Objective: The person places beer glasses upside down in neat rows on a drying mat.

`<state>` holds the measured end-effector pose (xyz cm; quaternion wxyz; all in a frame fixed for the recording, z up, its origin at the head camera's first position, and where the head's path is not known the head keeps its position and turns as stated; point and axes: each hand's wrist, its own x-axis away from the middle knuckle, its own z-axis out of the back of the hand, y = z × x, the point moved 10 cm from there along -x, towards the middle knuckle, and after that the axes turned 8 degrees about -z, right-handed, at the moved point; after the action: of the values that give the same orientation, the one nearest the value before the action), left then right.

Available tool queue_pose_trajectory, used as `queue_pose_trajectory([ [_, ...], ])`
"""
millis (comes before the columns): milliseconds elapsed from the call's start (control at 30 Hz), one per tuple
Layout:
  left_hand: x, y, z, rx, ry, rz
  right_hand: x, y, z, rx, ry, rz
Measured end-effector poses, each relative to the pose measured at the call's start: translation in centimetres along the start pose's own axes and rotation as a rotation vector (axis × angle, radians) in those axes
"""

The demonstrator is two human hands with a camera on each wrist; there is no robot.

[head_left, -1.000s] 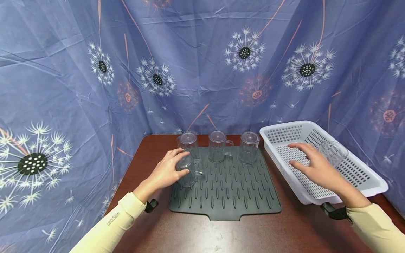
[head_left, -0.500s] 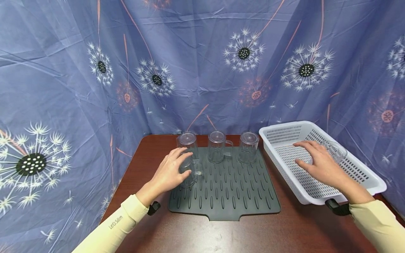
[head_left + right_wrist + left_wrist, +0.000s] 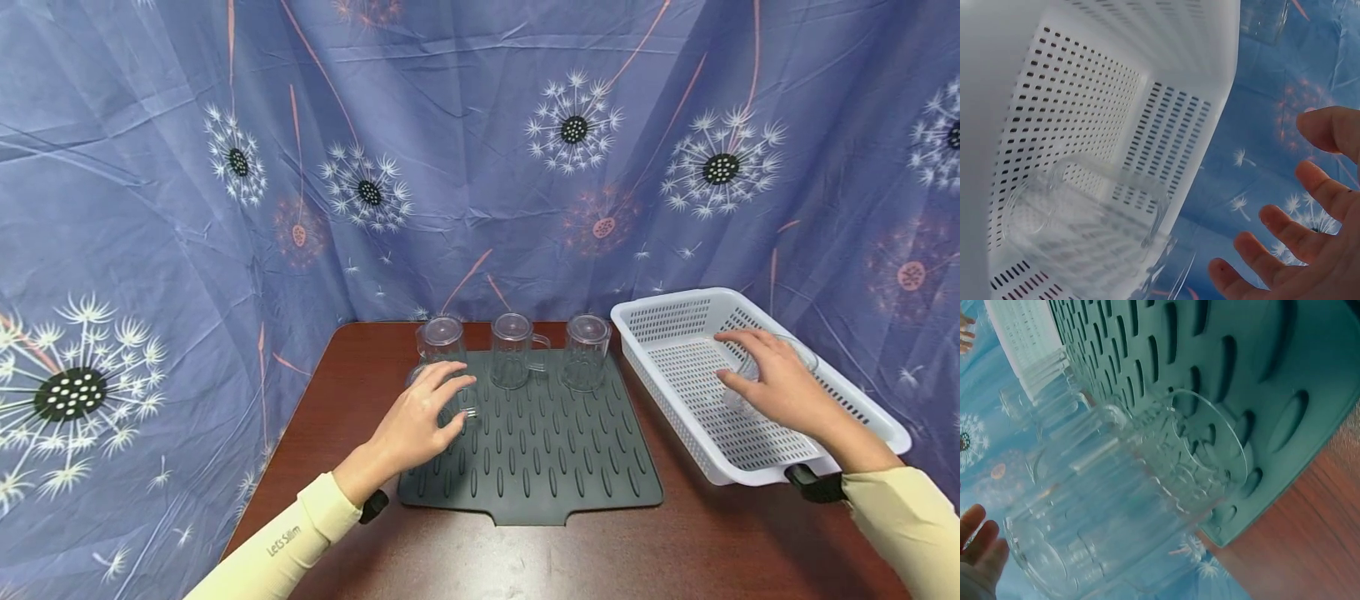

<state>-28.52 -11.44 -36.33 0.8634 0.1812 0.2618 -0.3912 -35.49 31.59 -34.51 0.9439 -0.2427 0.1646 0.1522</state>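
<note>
My left hand [image 3: 420, 421] hovers over the front left of the mat, fingers spread and loosely bent. A clear glass mug [image 3: 1122, 506] stands upside down on the dark ribbed mat [image 3: 540, 450] behind it, partly hidden by the hand in the head view. In the left wrist view, a gap separates the fingertips from the mug's base. My right hand [image 3: 783, 387] is held above the white basket [image 3: 682, 367], thumb and fingers apart, holding nothing. Beneath it another clear glass mug [image 3: 1097, 219] lies on its side in the basket, mostly covered by the hand in the head view.
Along the mat's back edge stand three upturned glass mugs: left [image 3: 444, 333], middle [image 3: 512, 350] and right [image 3: 587, 354]. The brown table [image 3: 480, 554] carries mat and basket. A blue dandelion-print cloth [image 3: 465, 167] hangs close behind and at the sides.
My left hand has drawn back from the front mug, toward the right and slightly nearer to me. My right hand has shifted a little to the right over the basket.
</note>
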Motion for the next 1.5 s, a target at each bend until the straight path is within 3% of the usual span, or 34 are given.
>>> queue_pose_trajectory([
  [233, 0.0, 1.7, -0.5, 0.013, -0.008, -0.089, -0.2, 1.1, 0.5, 0.015, 0.033, 0.022],
  [500, 0.2, 3.3, -2.3, 0.044, -0.084, -0.14, -0.3, 2.6, 1.1, 0.033, 0.011, -0.049],
  [767, 0.7, 4.4, -5.2, 0.092, -0.242, -0.118, -0.5, 3.9, 1.3, 0.066, -0.004, -0.098],
  [1033, 1.5, 4.7, -8.2, 0.136, -0.425, -0.023, -0.7, 4.9, 1.5, 0.089, 0.0, -0.119],
  [1233, 2.3, 4.3, -10.2, 0.123, -0.484, 0.009, -1.0, 5.5, 1.4, 0.111, -0.007, -0.122],
  [1500, 3.1, 4.3, -11.7, 0.096, -0.552, 0.023, -1.4, 6.8, 1.0, 0.121, -0.084, -0.178],
])
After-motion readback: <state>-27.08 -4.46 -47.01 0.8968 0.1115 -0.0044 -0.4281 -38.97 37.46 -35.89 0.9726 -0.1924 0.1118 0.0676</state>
